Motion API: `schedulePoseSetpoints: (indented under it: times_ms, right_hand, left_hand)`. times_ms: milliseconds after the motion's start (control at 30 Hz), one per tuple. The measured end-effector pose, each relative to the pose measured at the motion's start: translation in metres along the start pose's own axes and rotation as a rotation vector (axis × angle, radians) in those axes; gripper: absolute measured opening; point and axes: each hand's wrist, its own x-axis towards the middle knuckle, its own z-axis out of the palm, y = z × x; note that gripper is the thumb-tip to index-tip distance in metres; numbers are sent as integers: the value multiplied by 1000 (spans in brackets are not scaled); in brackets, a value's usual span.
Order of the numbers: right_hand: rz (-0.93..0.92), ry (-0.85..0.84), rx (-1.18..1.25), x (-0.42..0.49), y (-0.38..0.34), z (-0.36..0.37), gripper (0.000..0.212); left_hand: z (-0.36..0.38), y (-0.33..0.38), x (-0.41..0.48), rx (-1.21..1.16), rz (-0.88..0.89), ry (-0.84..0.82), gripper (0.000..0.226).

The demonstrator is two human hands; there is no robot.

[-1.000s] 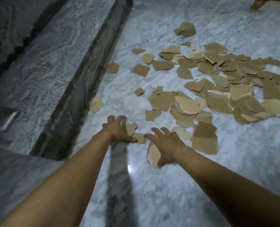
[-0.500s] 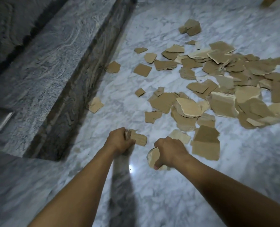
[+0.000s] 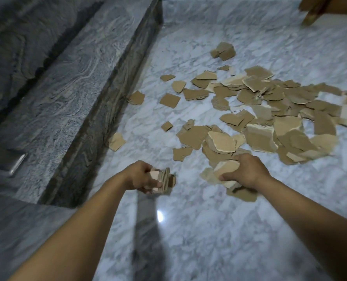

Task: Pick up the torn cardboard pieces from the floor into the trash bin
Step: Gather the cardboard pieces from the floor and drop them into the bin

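Though blurred, hands (image 3: 140,177) (image 3: 247,171) (seemingly) grip cardboard (image 3: 226,166).

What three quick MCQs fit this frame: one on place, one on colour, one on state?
1. Where does most of the torn cardboard lie?
A) on top of the grey ledge
B) on the floor, ahead and to the right
C) beneath the forearms

2. What colour is the floor?
A) red
B) green
C) white with grey veins

3. What are the left hand and right hand doing?
A) each grips cardboard
B) both lie flat and empty
C) only the left holds anything

Answers:
1 B: the scatter spreads over the marble beyond the right hand.
2 C: veined marble shows all round the pieces.
3 A: the left hand's fingers curl round a brown stack, and the right hand grips pale pieces.
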Motion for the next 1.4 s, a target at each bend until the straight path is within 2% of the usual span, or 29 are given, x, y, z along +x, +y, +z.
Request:
schedulePoseSetpoints:
  times_ms: [67,133,233,300,367,467,533,600,733,800,867,967,1033,1133,1233,1333,1400]
  right_hand:
    - [128,38,33,6,16,-7,89]
    - [324,-2,53,11,28,-5,101]
    - [442,-12,65,7,38,13,90]
    - [442,57,73,5,42,25,85]
    - [441,103,91,9,48,33,96]
    - [422,130,226,11,56,37,108]
    - [391,122,280,8,59,34,104]
    - [368,56,260,6,61,27,94]
    - [339,-181,176,3,69,3,74]
    - [334,-278,97,2,76,-13,64]
    - [331,-270,75,5,83,-29,61]
    - [298,-192,70,11,91,-46,71]
    - [218,-206,34,13,89,-46,76]
    - [55,-225,-53,15,78,-33,79]
    - [-33,-149,-107,14,67,-12,82]
    - [32,-61,-64,7,61,12,86]
    - [113,-42,14,4,58,24,97]
  left_hand:
    - [12,3,15,203,23,35,28]
    - [24,-3,32,467,63,129,43]
    - [51,-15,44,672,138,237,46]
    - [60,-20,48,665,185,290,44]
    - [62,-18,48,554,185,310,46]
    - [62,-12,48,416,93,277,55]
    - [62,-11,48,390,51,242,43]
    - [61,-12,46,503,19,228,28]
    - [70,-4,39,699,65,229,43]
    - [76,13,36,682,143,174,51]
    - [82,38,38,609,232,107,60]
    - [107,77,52,560,340,90,63]
    - [132,92,62,670,353,97,58]
    - [160,90,78,857,418,200,58]
    - [168,88,79,758,417,229,62]
    - [177,90,74,631,386,221,65]
    - [177,89,72,535,353,198,66]
